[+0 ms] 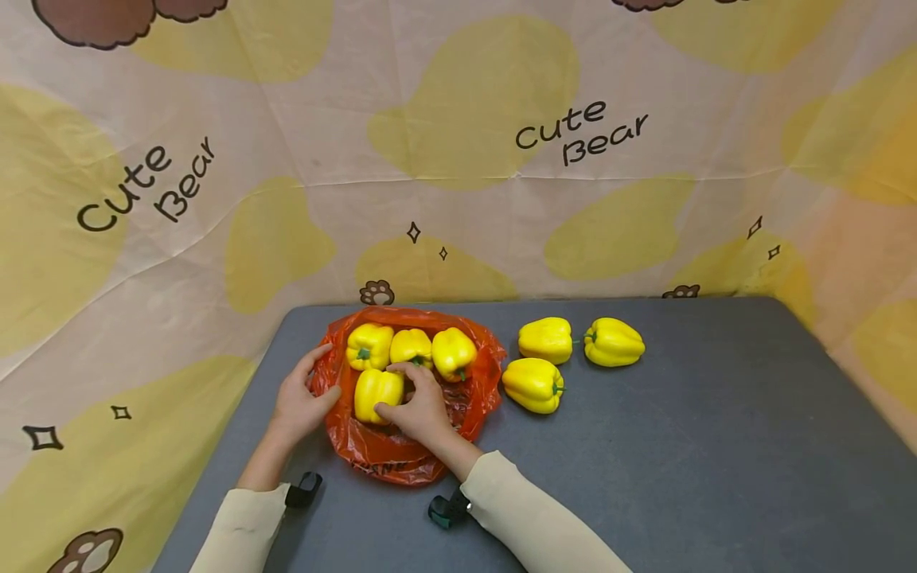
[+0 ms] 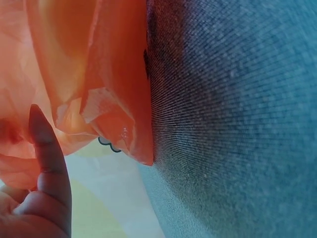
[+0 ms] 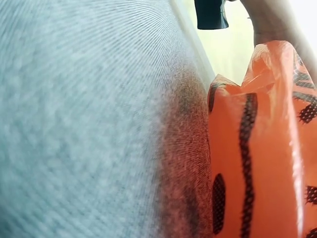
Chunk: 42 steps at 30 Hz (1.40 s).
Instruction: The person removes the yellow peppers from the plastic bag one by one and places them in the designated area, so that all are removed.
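A red plastic bag (image 1: pixel 344 446) stands with its mouth spread wide. Inside it lie several yellow bell peppers, among them one at the back left (image 1: pixel 369 346) and one at the right (image 1: pixel 454 353). At the bag's left rim, my left hand (image 1: pixel 304 398) holds the plastic between thumb and fingers; one finger (image 2: pixel 52 171) lies along the bag in the left wrist view. My right hand (image 1: pixel 424 406) reaches over the bag and pinches the front yellow bell pepper (image 1: pixel 377 394) between thumb and fingers. In the right wrist view the bag's printed side (image 3: pixel 277 148) hides that hand's fingers.
Three more yellow bell peppers lie right of the bag: one near its rim (image 1: pixel 533 385), one behind it (image 1: pixel 545 340) and one farther right (image 1: pixel 614 342). All rest on a grey table (image 1: pixel 680 454). A printed cloth (image 1: pixel 466 119) hangs behind the table.
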Tool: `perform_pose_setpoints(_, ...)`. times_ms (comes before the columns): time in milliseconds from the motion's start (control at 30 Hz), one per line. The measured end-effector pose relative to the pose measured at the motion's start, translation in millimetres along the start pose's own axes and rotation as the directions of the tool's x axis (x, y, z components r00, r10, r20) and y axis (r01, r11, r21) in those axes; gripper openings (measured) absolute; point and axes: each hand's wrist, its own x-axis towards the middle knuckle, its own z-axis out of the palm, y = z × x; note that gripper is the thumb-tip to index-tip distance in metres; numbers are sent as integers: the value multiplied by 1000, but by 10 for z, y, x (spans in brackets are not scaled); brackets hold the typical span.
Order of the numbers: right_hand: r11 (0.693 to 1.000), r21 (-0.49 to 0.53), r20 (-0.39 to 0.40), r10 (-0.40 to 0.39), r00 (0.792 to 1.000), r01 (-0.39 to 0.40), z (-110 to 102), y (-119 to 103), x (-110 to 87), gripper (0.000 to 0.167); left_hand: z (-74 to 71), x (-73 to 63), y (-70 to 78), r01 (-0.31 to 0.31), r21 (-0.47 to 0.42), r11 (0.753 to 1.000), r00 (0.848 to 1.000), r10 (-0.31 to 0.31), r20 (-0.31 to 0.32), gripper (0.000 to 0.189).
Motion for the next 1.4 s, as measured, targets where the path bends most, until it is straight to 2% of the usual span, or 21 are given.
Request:
perform_pose_setpoints(367, 999, 44, -1, 9, 1000, -9, -65, -14, -34, 51, -9, 2, 3, -8, 6, 1000, 1000, 8, -16, 64)
perform_pose_setpoints(767, 996, 70, 23, -49, 999, 47, -207, -98, -73, 51, -30, 4, -2, -9, 18, 1000, 1000, 10, -12, 64)
perform_pose_setpoints(1100, 994, 85, 71, -76, 995, 70, -342, -150, -111, 51, -25, -2, 2, -10, 23, 1000, 1000, 11, -16, 64)
perform_pose_setpoints(1400, 995, 97, 134, -46, 990, 33, -468, -211, -136, 52, -18, -1, -5, 4, 27, 1000, 1000, -4, -5, 64)
